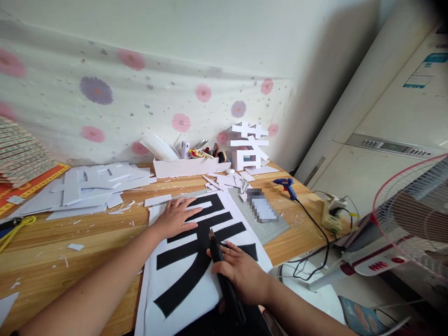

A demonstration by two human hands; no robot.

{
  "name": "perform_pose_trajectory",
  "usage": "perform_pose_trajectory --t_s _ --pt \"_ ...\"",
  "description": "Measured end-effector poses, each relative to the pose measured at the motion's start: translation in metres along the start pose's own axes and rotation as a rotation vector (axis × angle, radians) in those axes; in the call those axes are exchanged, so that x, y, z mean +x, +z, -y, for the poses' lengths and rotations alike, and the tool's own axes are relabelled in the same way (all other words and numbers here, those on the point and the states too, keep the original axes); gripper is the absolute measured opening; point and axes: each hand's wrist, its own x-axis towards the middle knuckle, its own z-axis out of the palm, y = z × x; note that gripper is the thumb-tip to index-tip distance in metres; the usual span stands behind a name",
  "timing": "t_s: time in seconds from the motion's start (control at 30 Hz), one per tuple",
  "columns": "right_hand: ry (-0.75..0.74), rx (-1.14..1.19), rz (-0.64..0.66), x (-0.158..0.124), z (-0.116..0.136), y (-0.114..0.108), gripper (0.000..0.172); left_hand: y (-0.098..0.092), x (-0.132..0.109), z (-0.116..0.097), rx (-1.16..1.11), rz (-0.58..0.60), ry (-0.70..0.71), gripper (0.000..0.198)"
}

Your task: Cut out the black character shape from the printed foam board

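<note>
A white sheet [196,305] printed with a large black character [187,252] lies at the table's front edge, over a grey cutting mat [276,232]. My left hand [175,218] rests flat on the sheet's upper left, fingers spread across the black strokes. In my right hand [241,270] is a black utility knife [224,275], gripped along its handle. Its metal tip points up and away from me, over the middle of the character. Whether the tip touches the paper I cannot tell.
A blue hot glue gun [287,186] trails its cord to a power strip [332,217] at the right edge. Behind stand a white tool box [189,167] and a white raised character [249,145]. Cut white pieces [94,186] lie left. A fan [413,219] stands right.
</note>
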Motion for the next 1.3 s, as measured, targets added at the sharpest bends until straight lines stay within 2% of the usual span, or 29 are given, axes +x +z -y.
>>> perform_pose_trajectory --t_s 0.13,0.2,0.27,0.33,0.37,0.4,0.47,0.5,0.57,0.63,0.7,0.8,0.87,0.93,1.0,1.07,1.13,1.2,1.3 --pt "0.014 0.244 -0.078 -0.001 -0.003 0.001 0.073 -0.005 -0.004 -0.003 -0.006 -0.001 0.061 0.053" --pt "0.065 0.383 -0.169 -0.009 -0.008 -0.010 0.076 -0.005 -0.004 -0.006 -0.004 0.020 0.050 0.058" --pt "0.149 0.392 -0.300 -0.022 -0.019 -0.033 0.065 -0.006 -0.003 -0.010 0.002 0.060 0.021 0.065" --pt "0.261 0.203 -0.383 -0.040 -0.040 -0.068 0.036 -0.008 -0.001 -0.015 0.005 0.113 -0.003 0.074" --pt "0.343 0.066 -0.354 -0.050 -0.053 -0.087 0.026 -0.009 0.000 -0.017 0.004 0.141 -0.009 0.078" --pt "0.465 -0.083 -0.286 -0.060 -0.066 -0.107 0.022 -0.011 0.001 -0.020 0.004 0.165 -0.013 0.083" --pt "0.736 -0.351 -0.041 -0.078 -0.092 -0.141 0.030 -0.015 0.002 -0.024 0.006 0.203 -0.017 0.089" --pt "0.794 -0.394 0.002 -0.086 -0.104 -0.154 0.032 -0.017 0.002 -0.026 0.008 0.216 -0.019 0.090" --pt "0.886 -0.484 0.126 -0.096 -0.121 -0.171 0.040 -0.019 0.002 -0.028 0.011 0.230 -0.023 0.089" --pt "0.921 -0.509 0.181 -0.099 -0.130 -0.177 0.048 -0.021 0.001 -0.030 0.012 0.236 -0.026 0.089" --pt "0.940 -0.515 0.179 -0.093 -0.133 -0.178 0.054 -0.022 0.000 -0.030 0.009 0.240 -0.031 0.089" --pt "0.962 -0.549 0.106 -0.060 -0.131 -0.176 0.061 -0.021 0.000 -0.031 0.000 0.243 -0.038 0.092" --pt "0.936 -0.562 0.042 -0.021 -0.130 -0.171 0.061 -0.021 0.001 -0.031 -0.005 0.244 -0.039 0.093" --pt "0.867 -0.494 0.004 0.027 -0.131 -0.162 0.051 -0.022 0.001 -0.031 -0.008 0.244 -0.037 0.094" --pt "0.827 -0.449 0.024 0.076 -0.137 -0.149 0.053 -0.023 0.001 -0.031 -0.009 0.242 -0.035 0.095" --pt "0.847 -0.412 0.056 0.121 -0.146 -0.134 0.068 -0.023 0.001 -0.031 -0.008 0.237 -0.034 0.095" --pt "0.886 -0.381 0.097 0.157 -0.156 -0.119 0.074 -0.023 0.000 -0.031 -0.011 0.236 -0.034 0.096" --pt "0.889 -0.371 0.112 0.183 -0.162 -0.106 0.075 -0.023 -0.001 -0.031 -0.018 0.237 -0.031 0.100" --pt "0.811 -0.364 0.115 0.208 -0.160 -0.090 0.065 -0.022 -0.002 -0.031 -0.033 0.239 -0.030 0.105"
